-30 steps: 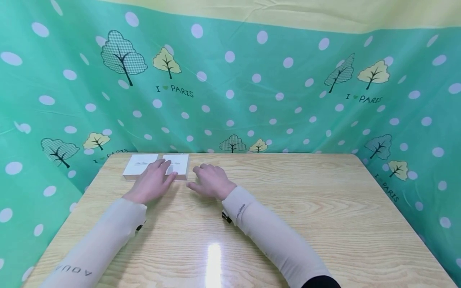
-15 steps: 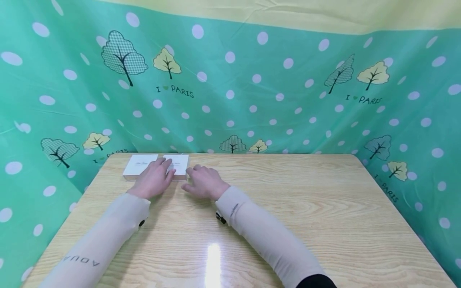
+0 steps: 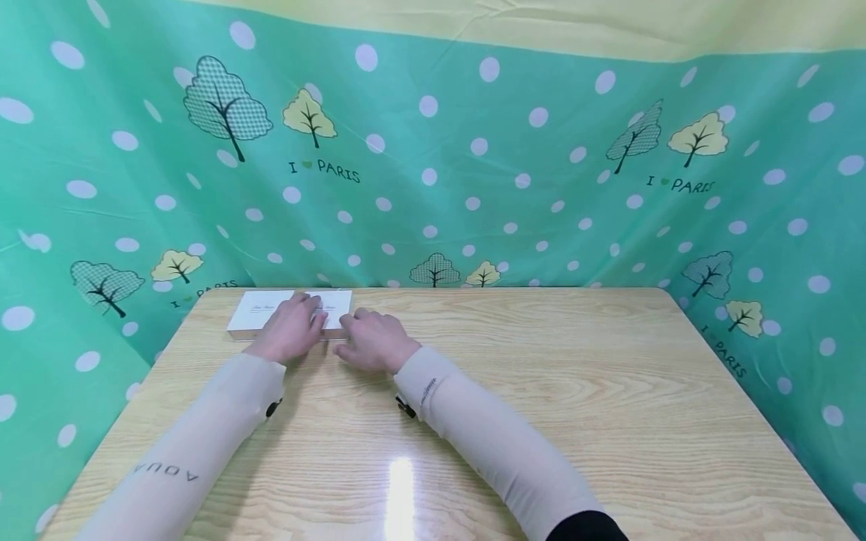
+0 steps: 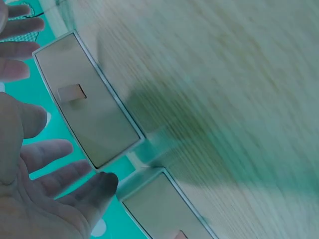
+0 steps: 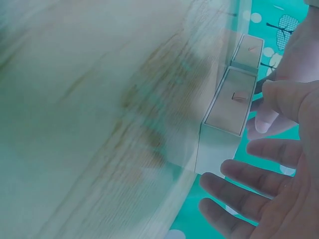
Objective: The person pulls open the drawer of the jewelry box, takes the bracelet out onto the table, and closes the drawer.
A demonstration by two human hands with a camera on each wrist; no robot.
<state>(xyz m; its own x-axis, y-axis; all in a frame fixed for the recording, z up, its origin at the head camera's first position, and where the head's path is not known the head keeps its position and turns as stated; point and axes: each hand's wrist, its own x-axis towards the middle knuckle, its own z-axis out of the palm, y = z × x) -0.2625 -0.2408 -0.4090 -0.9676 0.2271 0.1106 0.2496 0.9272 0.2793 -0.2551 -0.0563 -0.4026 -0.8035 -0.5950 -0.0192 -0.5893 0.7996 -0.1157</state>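
Two small white drawer boxes stand side by side at the back left of the table, the left box (image 3: 253, 309) and the right box (image 3: 338, 300). Their light brown fronts each have a short pull tab (image 4: 73, 93), and both drawers sit closed. My left hand (image 3: 289, 329) reaches over the boxes near the narrow gap between them, its fingers (image 4: 82, 177) loosely extended. On the other side, my right hand (image 3: 372, 342) is at the right end of the right box, fingertips close to its side wall (image 5: 215, 149). Neither hand is curled round a box.
The wooden table (image 3: 555, 406) extends to the front and right, with a bright light reflection near its front middle. A green dotted curtain (image 3: 433, 176) with tree prints hangs along the back and both sides.
My right hand has moved left, from apart from the right box to right at its side. My left hand has shifted slightly while staying over the boxes, which have not visibly moved.
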